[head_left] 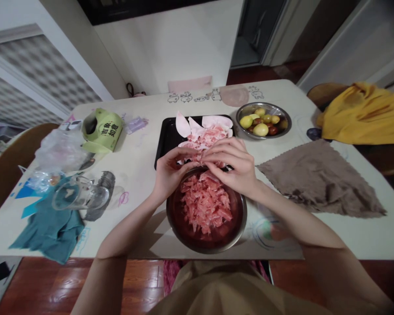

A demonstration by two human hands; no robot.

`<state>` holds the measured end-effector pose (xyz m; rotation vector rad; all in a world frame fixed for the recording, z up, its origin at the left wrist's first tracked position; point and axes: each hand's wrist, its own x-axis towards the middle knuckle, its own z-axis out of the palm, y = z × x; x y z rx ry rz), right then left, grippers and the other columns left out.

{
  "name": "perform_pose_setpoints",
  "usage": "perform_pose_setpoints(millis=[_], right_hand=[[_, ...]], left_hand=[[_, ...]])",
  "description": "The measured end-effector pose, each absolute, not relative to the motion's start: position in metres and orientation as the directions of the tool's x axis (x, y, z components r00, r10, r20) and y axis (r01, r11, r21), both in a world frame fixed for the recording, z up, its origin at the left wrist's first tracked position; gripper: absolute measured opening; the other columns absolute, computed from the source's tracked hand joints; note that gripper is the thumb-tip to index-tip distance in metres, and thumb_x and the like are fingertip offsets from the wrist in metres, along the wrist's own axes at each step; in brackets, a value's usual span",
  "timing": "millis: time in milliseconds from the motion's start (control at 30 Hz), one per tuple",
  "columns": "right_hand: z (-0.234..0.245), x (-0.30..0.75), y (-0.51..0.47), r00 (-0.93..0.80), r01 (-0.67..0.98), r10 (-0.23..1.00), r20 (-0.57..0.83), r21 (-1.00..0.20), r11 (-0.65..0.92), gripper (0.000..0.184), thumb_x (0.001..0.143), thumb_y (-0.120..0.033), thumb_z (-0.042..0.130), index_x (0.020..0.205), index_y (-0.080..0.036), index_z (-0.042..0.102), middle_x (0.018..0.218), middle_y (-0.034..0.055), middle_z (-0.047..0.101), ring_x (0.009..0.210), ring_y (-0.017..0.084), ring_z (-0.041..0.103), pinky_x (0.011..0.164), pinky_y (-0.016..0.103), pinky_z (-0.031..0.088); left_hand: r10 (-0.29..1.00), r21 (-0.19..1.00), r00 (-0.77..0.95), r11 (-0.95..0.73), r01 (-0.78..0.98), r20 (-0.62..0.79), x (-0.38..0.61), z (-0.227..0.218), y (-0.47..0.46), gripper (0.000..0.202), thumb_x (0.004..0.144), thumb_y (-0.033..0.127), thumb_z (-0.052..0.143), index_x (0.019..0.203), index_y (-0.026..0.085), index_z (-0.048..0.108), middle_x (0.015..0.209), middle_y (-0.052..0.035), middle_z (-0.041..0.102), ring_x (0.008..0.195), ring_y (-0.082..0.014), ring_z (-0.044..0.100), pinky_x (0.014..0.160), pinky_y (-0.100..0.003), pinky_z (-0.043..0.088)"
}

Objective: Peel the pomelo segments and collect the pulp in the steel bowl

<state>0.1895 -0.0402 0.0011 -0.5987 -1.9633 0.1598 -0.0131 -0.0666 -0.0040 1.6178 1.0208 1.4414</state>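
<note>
My left hand [170, 171] and my right hand [233, 162] meet over the far rim of a metal bowl [171, 225]. Both have bent fingers closed on a pink pomelo segment, mostly hidden by the fingers. Loose pink pomelo pulp [206, 203] is heaped in the bowl. Just behind, a black tray [166, 138] carries pale pomelo peel [183, 124] and a pile of pink-white membranes [212, 134], partly covered by my right hand.
A metal bowl of small green and brown fruit [260, 129] stands behind right. A brown cloth [325, 179] and yellow cloth [364, 113] lie right. Leftward are a green printed wrapper [107, 129], a plastic bag [59, 148], a glass mug [80, 194] and a teal cloth [52, 234].
</note>
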Motion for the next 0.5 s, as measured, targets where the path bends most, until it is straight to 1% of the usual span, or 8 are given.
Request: perform_pose_setpoints(millis=[67, 133, 200, 267, 367, 500], right_hand=[[0.0033, 0.1895, -0.0431, -0.334, 0.329, 0.502, 0.798, -0.401, 0.855, 0.014, 0.091, -0.018, 0.069, 0.097, -0.028, 0.076, 0.095, -0.0011, 0.079, 0.097, 0.021, 0.069, 0.092, 0.044, 0.052], [0.0031, 0.1892, -0.0449, -0.324, 0.333, 0.517, 0.792, -0.416, 0.847, 0.017, 0.090, -0.018, 0.069, 0.103, -0.028, 0.075, 0.098, 0.0001, 0.079, 0.098, 0.021, 0.068, 0.092, 0.044, 0.053], [0.0013, 0.1887, -0.0457, -0.335, 0.348, 0.514, 0.790, -0.403, 0.846, 0.024, 0.091, -0.020, 0.069, 0.113, -0.028, 0.074, 0.102, 0.0019, 0.078, 0.102, 0.022, 0.067, 0.092, 0.044, 0.053], [-0.0007, 0.1883, -0.0461, -0.359, 0.363, 0.489, 0.795, -0.364, 0.858, 0.027, 0.091, -0.021, 0.069, 0.117, -0.028, 0.072, 0.106, 0.0029, 0.078, 0.105, 0.023, 0.066, 0.093, 0.045, 0.053], [-0.0010, 0.1885, -0.0470, -0.359, 0.372, 0.435, 0.826, -0.300, 0.878, 0.023, 0.091, -0.017, 0.069, 0.111, -0.028, 0.073, 0.103, 0.0012, 0.078, 0.104, 0.022, 0.066, 0.092, 0.044, 0.052], [0.0031, 0.1893, -0.0487, -0.365, 0.375, 0.416, 0.833, -0.278, 0.885, 0.017, 0.089, -0.015, 0.067, 0.096, -0.029, 0.073, 0.099, -0.0018, 0.079, 0.102, 0.022, 0.067, 0.091, 0.044, 0.051]], left_hand=[[0.904, 0.899, 0.051, -0.428, 0.094, 0.425, -0.0138, -0.0028, -0.0671, 0.019, 0.082, 0.023, 0.083, 0.099, 0.018, 0.076, 0.102, -0.0079, 0.077, 0.102, -0.0188, 0.073, 0.095, -0.034, 0.059], [0.900, 0.894, 0.051, -0.436, 0.098, 0.433, -0.0137, -0.0021, -0.0683, 0.019, 0.082, 0.023, 0.083, 0.099, 0.018, 0.076, 0.101, -0.0076, 0.077, 0.101, -0.0186, 0.072, 0.094, -0.033, 0.059], [0.894, 0.887, 0.055, -0.448, 0.110, 0.445, -0.0126, -0.0016, -0.0699, 0.020, 0.081, 0.023, 0.084, 0.098, 0.018, 0.076, 0.100, -0.0072, 0.077, 0.099, -0.0181, 0.072, 0.092, -0.033, 0.059], [0.885, 0.875, 0.061, -0.466, 0.128, 0.462, -0.0111, -0.0011, -0.0718, 0.022, 0.080, 0.024, 0.085, 0.098, 0.019, 0.076, 0.098, -0.0066, 0.076, 0.096, -0.0173, 0.071, 0.089, -0.031, 0.059], [0.870, 0.858, 0.051, -0.491, 0.150, 0.490, -0.0095, 0.0002, -0.0740, 0.021, 0.080, 0.025, 0.085, 0.099, 0.020, 0.076, 0.097, -0.0065, 0.076, 0.096, -0.0174, 0.071, 0.088, -0.031, 0.059], [0.853, 0.836, 0.035, -0.518, 0.180, 0.521, -0.0106, 0.0016, -0.0748, 0.019, 0.082, 0.027, 0.084, 0.098, 0.021, 0.076, 0.098, -0.0072, 0.077, 0.098, -0.0198, 0.072, 0.092, -0.035, 0.059]])
